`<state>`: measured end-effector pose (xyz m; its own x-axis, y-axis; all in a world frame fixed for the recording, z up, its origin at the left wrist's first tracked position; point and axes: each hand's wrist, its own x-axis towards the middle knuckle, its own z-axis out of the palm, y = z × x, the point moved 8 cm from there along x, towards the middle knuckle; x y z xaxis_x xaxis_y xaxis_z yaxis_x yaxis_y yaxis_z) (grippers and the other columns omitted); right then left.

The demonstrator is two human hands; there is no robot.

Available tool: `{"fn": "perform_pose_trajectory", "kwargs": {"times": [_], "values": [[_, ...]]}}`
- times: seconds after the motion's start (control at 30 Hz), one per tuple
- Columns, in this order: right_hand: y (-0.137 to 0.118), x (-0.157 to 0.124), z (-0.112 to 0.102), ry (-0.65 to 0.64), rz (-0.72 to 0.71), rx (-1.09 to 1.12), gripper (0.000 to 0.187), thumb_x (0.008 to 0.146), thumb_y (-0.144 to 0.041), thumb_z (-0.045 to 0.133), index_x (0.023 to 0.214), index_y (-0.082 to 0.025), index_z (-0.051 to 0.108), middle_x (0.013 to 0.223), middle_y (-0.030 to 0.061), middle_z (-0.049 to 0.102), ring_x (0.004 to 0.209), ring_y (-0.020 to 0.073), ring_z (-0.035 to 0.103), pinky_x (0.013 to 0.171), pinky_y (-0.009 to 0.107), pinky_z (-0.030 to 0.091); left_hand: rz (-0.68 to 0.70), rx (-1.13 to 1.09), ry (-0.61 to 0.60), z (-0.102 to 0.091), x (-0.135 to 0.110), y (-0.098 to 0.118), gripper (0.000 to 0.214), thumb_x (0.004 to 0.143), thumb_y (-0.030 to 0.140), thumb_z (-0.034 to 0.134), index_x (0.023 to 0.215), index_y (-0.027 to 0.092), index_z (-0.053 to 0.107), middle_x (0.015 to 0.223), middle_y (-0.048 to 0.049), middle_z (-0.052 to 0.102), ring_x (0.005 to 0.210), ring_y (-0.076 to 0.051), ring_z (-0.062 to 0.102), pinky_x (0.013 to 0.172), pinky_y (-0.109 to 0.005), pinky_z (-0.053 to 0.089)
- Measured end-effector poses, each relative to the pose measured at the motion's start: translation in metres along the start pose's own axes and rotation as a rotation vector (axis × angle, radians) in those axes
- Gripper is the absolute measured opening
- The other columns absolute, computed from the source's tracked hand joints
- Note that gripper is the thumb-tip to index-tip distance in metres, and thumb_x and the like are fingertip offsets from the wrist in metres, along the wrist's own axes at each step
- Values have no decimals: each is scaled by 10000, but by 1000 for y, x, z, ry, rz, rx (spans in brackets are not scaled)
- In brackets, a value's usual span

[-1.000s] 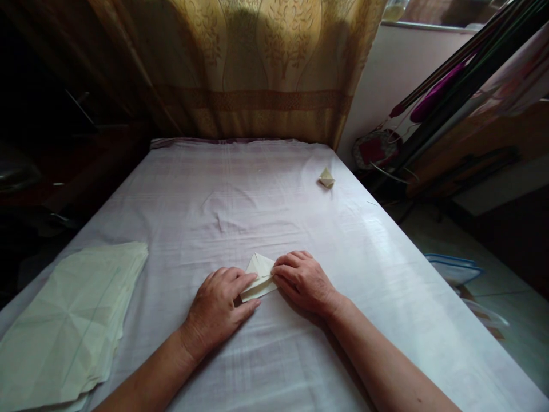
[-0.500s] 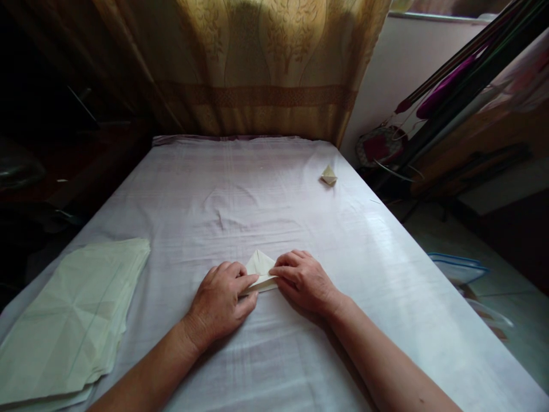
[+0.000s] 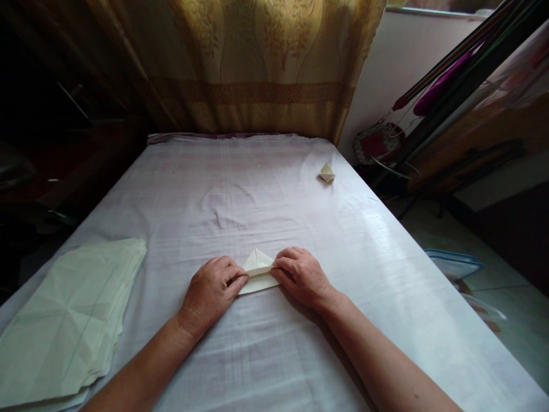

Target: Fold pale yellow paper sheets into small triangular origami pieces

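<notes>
A small folded piece of pale paper [image 3: 258,272] lies on the white cloth of the table [image 3: 274,200], its point facing away from me. My left hand [image 3: 211,292] rests on the cloth with its fingertips pressing the paper's left edge. My right hand [image 3: 301,276] pinches the paper's right side with curled fingers. Both hands meet at the fold line across the paper's middle.
A stack of creased pale paper sheets [image 3: 64,323] lies at the near left corner. A small finished folded paper piece [image 3: 326,173] sits far right on the table. A patterned curtain [image 3: 261,63] hangs behind. Poles and clutter [image 3: 450,91] lean at the right, beyond the table edge.
My left hand's fingers have drawn back leftward along the paper, showing more of its lower flap. The right hand stays pinched at the right side.
</notes>
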<state>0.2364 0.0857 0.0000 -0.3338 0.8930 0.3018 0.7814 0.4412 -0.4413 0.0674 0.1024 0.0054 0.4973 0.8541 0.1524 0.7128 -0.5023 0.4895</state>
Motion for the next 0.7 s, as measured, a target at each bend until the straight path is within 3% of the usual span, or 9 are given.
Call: {"fn": "perform_pose_trajectory", "kwargs": {"times": [0.33,0.7], "values": [[16,-2,-8,92,147,-32,227,918,-277,603,706,-208,644,867,39,674,806,175,601,776,324,408,1,88,89,0,2,-2,186,903,270,594,732,210,636,776,-8,622,784,-190,567,747,-317,429],[18,-3,-7,132,191,-86,270,918,-306,614,668,-205,604,848,39,662,812,186,592,774,343,383,-14,203,82,-3,3,-1,238,896,296,608,677,212,569,734,0,603,746,-191,555,711,-316,388]]}}
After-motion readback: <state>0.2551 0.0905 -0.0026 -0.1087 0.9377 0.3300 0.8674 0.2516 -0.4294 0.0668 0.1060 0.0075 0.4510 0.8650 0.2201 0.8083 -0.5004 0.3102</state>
